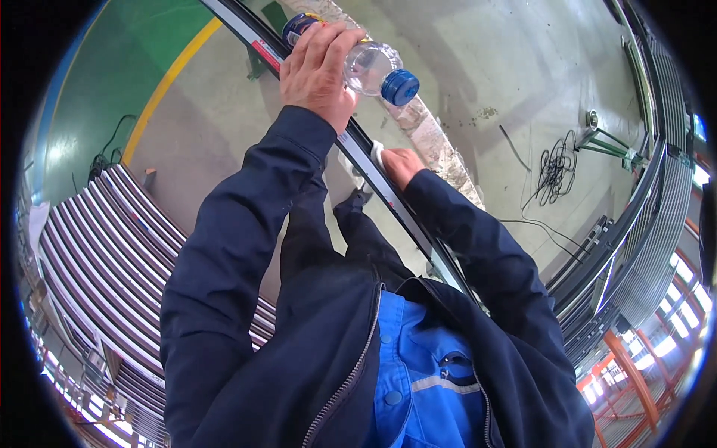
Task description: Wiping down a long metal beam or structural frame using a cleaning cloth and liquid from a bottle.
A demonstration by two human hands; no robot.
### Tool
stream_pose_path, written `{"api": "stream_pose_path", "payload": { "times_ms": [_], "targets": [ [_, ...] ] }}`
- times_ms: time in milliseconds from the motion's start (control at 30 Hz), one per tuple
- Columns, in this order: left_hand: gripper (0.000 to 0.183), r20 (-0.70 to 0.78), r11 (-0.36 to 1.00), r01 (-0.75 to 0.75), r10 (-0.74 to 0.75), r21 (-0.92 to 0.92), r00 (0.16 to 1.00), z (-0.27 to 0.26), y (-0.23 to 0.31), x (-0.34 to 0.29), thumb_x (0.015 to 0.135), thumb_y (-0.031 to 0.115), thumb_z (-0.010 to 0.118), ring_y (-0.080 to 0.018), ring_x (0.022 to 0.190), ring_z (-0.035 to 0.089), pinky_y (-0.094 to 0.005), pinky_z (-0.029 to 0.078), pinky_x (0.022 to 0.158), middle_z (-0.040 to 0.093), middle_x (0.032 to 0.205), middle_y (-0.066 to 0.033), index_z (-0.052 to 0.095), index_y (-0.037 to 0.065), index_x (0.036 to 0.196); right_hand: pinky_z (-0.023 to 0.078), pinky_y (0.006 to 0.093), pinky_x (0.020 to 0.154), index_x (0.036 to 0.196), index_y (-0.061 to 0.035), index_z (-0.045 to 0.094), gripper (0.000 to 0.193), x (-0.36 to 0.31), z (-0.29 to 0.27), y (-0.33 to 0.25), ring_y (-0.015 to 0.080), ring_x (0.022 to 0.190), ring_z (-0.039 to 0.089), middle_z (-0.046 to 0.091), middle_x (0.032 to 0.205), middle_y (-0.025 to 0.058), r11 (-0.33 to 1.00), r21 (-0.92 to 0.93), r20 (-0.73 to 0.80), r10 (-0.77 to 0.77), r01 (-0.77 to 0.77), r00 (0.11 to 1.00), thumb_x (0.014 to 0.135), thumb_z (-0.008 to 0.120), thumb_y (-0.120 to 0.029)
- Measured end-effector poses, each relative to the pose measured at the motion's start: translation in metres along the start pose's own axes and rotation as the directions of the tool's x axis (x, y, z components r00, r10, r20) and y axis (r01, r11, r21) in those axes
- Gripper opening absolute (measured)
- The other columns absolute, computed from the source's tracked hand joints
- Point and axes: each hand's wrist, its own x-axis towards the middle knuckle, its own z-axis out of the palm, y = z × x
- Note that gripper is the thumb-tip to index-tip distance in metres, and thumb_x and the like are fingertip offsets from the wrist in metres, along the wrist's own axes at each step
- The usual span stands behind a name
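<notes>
A clear plastic bottle (367, 69) with a blue cap (400, 87) lies tilted over the far part of a long dark metal profile (392, 200), its cap toward the right. My left hand (317, 78) is closed around the bottle, fingers over its top side. Lower down, my right hand (403, 166) is at the right side of the profile, closed on a white cloth (378, 155). Most of the cloth and the right fingertips are hidden by the hand and the profile. A red and white label (267, 54) sits on the profile by my left hand.
Many striped long profiles (112, 224) are stacked at the left. A stained, pale beam (437, 145) runs beyond the profile. On the floor at the right are a coiled black cable (556, 168) and a green stand (605, 143). More long profiles (650, 194) stand along the right edge.
</notes>
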Motion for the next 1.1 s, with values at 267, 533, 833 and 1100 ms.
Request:
{"api": "stream_pose_path", "payload": {
  "times_ms": [267,533,833,1100],
  "targets": [
    [0.070,-0.042,1.000,-0.018,0.017,-0.019,0.999,0.002,-0.002,-0.001,0.062,0.003,0.077,-0.0215,0.127,0.046,-0.0392,0.038,0.100,0.054,0.127,0.0068,0.055,0.029,0.123,0.046,0.0472,0.065,0.081,-0.0062,0.058,0.006,-0.033,-0.002,0.036,0.0420,0.075,0.060,0.060,0.076,0.0223,0.971,-0.192,0.099,-0.128,0.145,0.987,0.077,0.056,-0.009],
    [0.069,-0.025,0.999,-0.026,0.025,-0.020,0.999,-0.001,0.001,0.000,0.062,0.002,0.075,-0.0211,0.127,0.047,-0.0390,0.038,0.100,0.054,0.127,0.0072,0.055,0.029,0.123,0.047,0.0494,0.066,0.080,-0.0058,0.057,0.007,0.017,-0.002,0.025,0.0418,0.074,0.062,0.061,0.075,0.0234,0.943,-0.301,0.076,-0.121,0.139,0.990,0.079,0.055,-0.012],
    [0.068,-0.066,0.999,-0.018,0.016,-0.028,0.998,0.003,0.000,0.000,0.063,-0.001,0.072,-0.0210,0.126,0.047,-0.0382,0.038,0.098,0.055,0.127,0.0074,0.056,0.028,0.122,0.045,0.0485,0.065,0.084,-0.0054,0.056,0.011,0.006,-0.007,0.028,0.0408,0.071,0.058,0.056,0.069,0.0194,0.911,-0.347,0.092,-0.202,0.222,0.975,0.074,0.058,-0.010],
    [0.071,-0.053,1.000,-0.010,0.010,0.000,0.999,-0.001,0.000,-0.001,0.061,-0.001,0.073,-0.0212,0.127,0.047,-0.0381,0.038,0.099,0.054,0.128,0.0074,0.056,0.029,0.123,0.042,0.0486,0.061,0.073,-0.0062,0.050,0.012,-0.038,-0.012,0.050,0.0398,0.070,0.057,0.055,0.067,0.0169,0.912,-0.292,0.201,-0.237,0.289,0.951,0.072,0.061,-0.010]
  ]
}}
